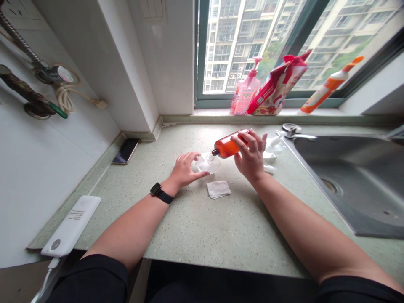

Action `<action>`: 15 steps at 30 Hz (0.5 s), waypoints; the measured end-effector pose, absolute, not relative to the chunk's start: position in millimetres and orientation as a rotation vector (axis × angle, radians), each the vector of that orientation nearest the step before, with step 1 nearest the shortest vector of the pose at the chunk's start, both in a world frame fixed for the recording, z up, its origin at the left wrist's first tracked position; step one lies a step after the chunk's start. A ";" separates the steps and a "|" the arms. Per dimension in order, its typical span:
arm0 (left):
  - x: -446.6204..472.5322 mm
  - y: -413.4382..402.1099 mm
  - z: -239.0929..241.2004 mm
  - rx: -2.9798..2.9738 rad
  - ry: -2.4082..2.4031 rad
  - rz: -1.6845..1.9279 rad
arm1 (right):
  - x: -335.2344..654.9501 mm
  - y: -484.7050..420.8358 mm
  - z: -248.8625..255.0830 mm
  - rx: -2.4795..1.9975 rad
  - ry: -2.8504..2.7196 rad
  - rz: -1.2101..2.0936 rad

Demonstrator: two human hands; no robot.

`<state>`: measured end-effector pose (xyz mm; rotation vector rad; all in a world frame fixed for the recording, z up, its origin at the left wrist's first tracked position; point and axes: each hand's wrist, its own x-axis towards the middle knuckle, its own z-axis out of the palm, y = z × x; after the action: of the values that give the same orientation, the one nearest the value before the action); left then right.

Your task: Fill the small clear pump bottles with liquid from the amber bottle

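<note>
My left hand [186, 170] is closed around a clear, see-through bottle [205, 165] low over the counter, its neck tipped up towards the right. In my right hand [251, 155] is an amber bottle [226, 145] of orange-red liquid, tilted so that its dark open neck meets the mouth of the clear bottle. Whether liquid is flowing between them I cannot tell. A folded white tissue [219, 189] lies on the counter just in front of the two bottles. Behind my right hand, a clear container with a pump top [276, 143] is partly hidden.
The steel sink [347, 181] is at the right, with a tap-like fitting [295, 132] at its corner. A phone [125, 151] and a white power bank [72, 225] lie left. On the windowsill stand a pink pump bottle [244, 94], a red bag [277, 88] and an orange-white bottle [325, 92].
</note>
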<state>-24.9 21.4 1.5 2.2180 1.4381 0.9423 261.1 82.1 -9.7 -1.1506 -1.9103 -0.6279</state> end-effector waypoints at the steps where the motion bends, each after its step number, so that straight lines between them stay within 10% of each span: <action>1: -24.8 21.4 1.6 2.218 1.439 0.940 | 261.0 82.2 -9.8 -1.151 -1.910 -0.626; 15: -24.7 22.1 1.7 2.215 1.443 0.931 | 263.4 83.7 -11.0 -1.120 -1.928 -0.605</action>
<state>-24.7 22.1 1.7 2.2146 1.4426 0.9309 263.4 83.7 -11.0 -1.1198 -1.9277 -0.6050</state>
